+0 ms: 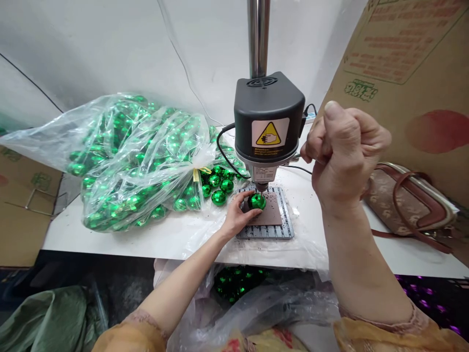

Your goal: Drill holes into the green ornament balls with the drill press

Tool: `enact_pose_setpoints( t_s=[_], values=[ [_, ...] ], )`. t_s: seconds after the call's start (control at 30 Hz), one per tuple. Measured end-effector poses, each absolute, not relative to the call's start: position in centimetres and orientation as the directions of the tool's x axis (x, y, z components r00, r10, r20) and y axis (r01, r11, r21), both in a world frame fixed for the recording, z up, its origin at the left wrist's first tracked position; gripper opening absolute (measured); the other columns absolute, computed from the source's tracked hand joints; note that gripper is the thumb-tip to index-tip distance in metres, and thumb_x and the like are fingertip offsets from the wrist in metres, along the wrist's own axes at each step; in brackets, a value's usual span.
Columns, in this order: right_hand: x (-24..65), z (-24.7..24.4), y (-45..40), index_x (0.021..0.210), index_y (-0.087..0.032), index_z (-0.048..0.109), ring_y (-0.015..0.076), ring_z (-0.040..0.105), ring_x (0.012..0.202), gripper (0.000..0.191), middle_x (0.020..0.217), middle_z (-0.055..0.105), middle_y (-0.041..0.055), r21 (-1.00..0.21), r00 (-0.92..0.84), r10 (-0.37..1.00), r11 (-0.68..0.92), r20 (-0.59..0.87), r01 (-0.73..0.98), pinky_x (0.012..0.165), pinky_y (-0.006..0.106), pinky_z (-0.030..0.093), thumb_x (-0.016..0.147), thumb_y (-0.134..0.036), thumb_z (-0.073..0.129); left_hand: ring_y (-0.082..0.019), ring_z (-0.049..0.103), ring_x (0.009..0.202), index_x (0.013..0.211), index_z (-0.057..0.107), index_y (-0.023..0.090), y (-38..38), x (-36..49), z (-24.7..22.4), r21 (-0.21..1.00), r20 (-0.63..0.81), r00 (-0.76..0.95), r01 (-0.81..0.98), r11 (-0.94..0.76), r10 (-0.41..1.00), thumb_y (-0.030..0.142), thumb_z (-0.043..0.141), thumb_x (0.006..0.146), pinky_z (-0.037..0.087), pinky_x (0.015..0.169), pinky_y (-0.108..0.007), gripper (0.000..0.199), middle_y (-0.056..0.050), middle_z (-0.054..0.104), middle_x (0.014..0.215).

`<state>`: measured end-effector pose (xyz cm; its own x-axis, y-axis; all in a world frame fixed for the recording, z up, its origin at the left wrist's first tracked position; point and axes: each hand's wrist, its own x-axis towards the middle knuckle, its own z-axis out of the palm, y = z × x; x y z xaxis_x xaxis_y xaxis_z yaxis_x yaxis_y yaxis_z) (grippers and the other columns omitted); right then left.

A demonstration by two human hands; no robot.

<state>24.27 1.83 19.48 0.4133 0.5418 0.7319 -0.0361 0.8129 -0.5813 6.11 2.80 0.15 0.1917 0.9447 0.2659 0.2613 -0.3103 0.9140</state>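
In the head view, the piece in hand is a shiny green ball (258,201), near the centre of the frame, directly below the chuck (262,186) of a black drill press (269,117). The left hand (237,214) pinches it between thumb and fingers, from the left, above a brown board (273,216) on the machine's slotted base plate (287,231). The right hand (346,146), at upper right of centre, is curled into a fist beside the machine; whether the fingers wrap a handle, I cannot tell (the fist itself covers the spot).

As to progress, I judge this ball to be in place but not finished with, since it is held under the chuck. Whether the tip is touching it is too small to make out. Dark specks scattered around the base plate suggest that other pieces have been through already.

How much is left is harder to say. A knotted clear plastic bag (47,135) bulges with green balls across the left of the frame, several loose balls (219,197) lie just left of the machine, and more green balls (238,282) sit below the table edge at bottom centre. No holes can be made out, so done and undone cannot be sorted apart.
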Motion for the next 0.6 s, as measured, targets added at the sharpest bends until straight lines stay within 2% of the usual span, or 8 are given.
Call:
enact_pose_setpoints(
  t_s=[0.17,0.4,0.6],
  values=[
    [24.4,19.3,1.9,0.047,-0.021,0.041,0.0079,0.032,0.038,0.043,0.041,0.039,-0.0043,-0.587,0.416,0.54,0.809,0.732,-0.019,0.041,0.033,0.025,0.084,-0.029,0.062,-0.026,0.06,0.115,0.118,0.062,0.02,2.4,7.2,0.2,0.896,0.332,0.255,0.217,-0.388,0.908,0.035,0.082,0.072,0.046,0.102,-0.042,0.052,-0.009,0.064,0.119],
    [24.2,19.3,1.5,0.048,-0.021,0.036,0.0086,0.032,0.039,0.046,0.042,0.037,-0.0039,-0.599,0.415,0.537,0.801,0.735,0.024,0.042,0.033,0.025,0.085,-0.03,0.061,-0.026,0.06,0.114,0.124,0.057,0.02,2.3,8.0,-0.7,0.955,0.207,0.295,0.147,-0.259,0.933,0.031,0.081,0.073,0.046,0.102,-0.043,0.058,-0.011,0.062,0.121],
    [24.0,18.4,1.0,0.047,-0.019,0.035,0.0063,0.031,0.039,0.047,0.042,0.033,-0.005,-0.558,0.427,0.497,0.83,0.755,0.02,0.042,0.03,0.023,0.084,-0.029,0.063,-0.027,0.059,0.115,0.125,0.056,0.02,2.5,7.8,-1.1,0.957,0.208,0.297,0.135,-0.257,0.932,0.031,0.083,0.071,0.045,0.104,-0.045,0.061,-0.011,0.062,0.121]
  ],
)
